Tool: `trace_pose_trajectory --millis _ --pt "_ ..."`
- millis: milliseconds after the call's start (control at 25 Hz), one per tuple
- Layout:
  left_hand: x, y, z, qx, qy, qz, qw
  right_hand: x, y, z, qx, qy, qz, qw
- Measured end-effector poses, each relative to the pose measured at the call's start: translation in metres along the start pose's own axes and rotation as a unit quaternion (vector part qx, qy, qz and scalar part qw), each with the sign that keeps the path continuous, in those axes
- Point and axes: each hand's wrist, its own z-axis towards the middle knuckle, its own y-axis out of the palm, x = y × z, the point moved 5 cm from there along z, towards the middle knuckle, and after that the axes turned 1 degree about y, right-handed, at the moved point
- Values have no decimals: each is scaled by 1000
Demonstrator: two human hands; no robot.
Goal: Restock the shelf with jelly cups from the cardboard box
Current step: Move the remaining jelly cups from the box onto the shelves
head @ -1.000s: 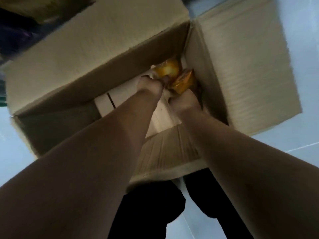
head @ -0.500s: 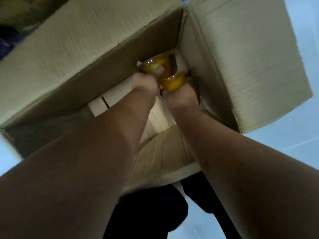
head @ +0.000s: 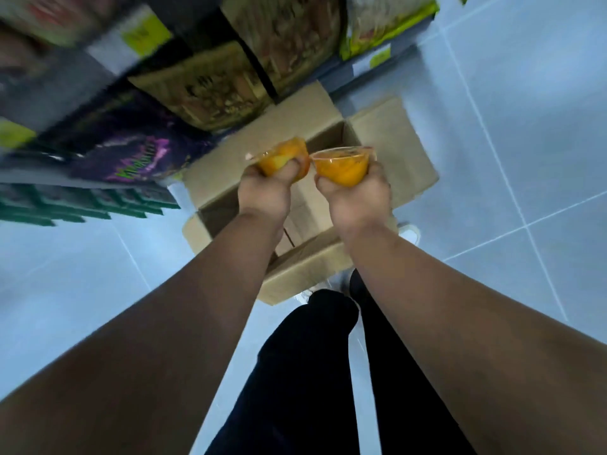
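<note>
My left hand (head: 265, 192) grips an orange jelly cup (head: 283, 156) from below. My right hand (head: 358, 195) holds a second orange jelly cup (head: 342, 165) with a clear lid, right beside the first. Both cups hang in the air above the open cardboard box (head: 391, 136), which stands on the floor with its flaps spread. My arms hide most of the box's inside. The shelf (head: 108, 54) rises at the upper left, blurred.
Shelf rows hold brown snack bags (head: 210, 87), purple packs (head: 138, 156), green packs (head: 75, 201) and yellow-green bags (head: 387, 18). Yellow price tags (head: 144, 34) line the shelf edges. Pale blue floor tiles (head: 525, 126) spread to the right. My dark trouser legs (head: 295, 372) stand behind the box.
Both hands have lifted out of the box, each with a jelly cup. The view has pulled back and up, so the shelf and floor now show.
</note>
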Motion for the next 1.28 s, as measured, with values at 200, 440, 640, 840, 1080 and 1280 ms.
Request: trace_pose_trajectory --millis 200,440,640,840,1080,1280 --pt "123 -48 -126 -30 110 -33 993 -139 -92 -81 30 -66 27 997" --pt "306 -98 -263 -33 276 -42 960 -328 -212 -174 73 -214 91 970" --pt "415 -135 -367 -30 393 -85 915 -419 -288 -251 82 -293 142 942" --pt "480 -171 -444 -28 473 -114 873 -483 -333 -312 92 -360 162 914" --pt "557 -206 -525 -52 539 -159 826 -560 -373 -377 92 -436 214 869" --pt "614 -208 -562 -24 575 -129 807 -615 -415 -394 92 -475 231 844"
